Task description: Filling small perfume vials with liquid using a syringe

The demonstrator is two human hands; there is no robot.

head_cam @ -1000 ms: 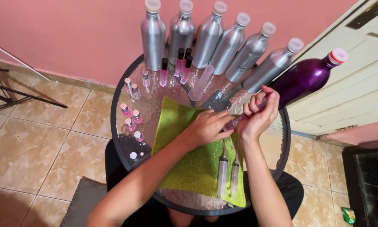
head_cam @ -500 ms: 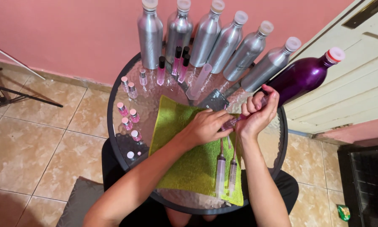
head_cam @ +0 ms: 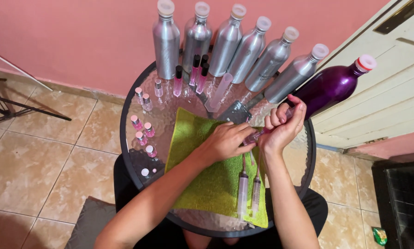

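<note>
Head view: small pink vial is pinched between both hands, just above the far right corner of the green towel. Left hand has its fingers closed on the near end of the vial; right hand is curled shut around the far end, thumb up. Step in hand looks like capping or closing the vial (the cap itself is hidden by the fingers, cannot confirm). Next move probably calls for a steady twist or press with the vial kept upright over the towel, then a set-down.

Two syringes lie on the towel's right edge, just beside the right forearm, near the counter rim closest to the person. Easy to knock off with an elbow.

Row of small pink vials stands on the glass to the left of the towel, with open glass around it; best free spot for a set-down. Behind the hands it is tight: tall silver bottles lean along the far rim, a purple bottle lies just behind the right hand, dark-capped tubes stand in front of the bottles. Little clearance rearward.
</note>
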